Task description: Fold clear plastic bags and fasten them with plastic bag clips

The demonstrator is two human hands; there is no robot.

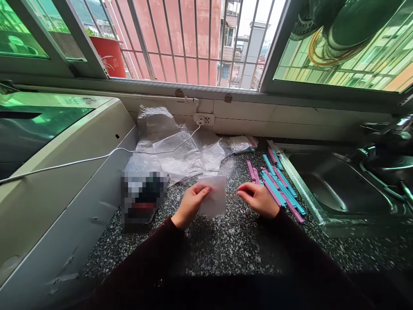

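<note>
A small, translucent plastic bag (215,199) is pinched between the thumb and fingers of my left hand (192,201), flat above the speckled counter. To its right, my right hand (260,201) is curled with thumb and index fingertips close together, and no object shows between them. It is apart from the bag and beside a loose pile of pink and blue plastic strips (280,185), partly covering the pile's near left edge. Behind the left hand, several clear plastic bags (179,150) lie spread and overlapping toward the wall.
A blurred-out object (143,200) sits left of my left hand, near a large cream appliance (106,125). A white cord (145,151) crosses over the bags to a wall socket (204,119). A metal sink (338,176) lies at right, below a barred window.
</note>
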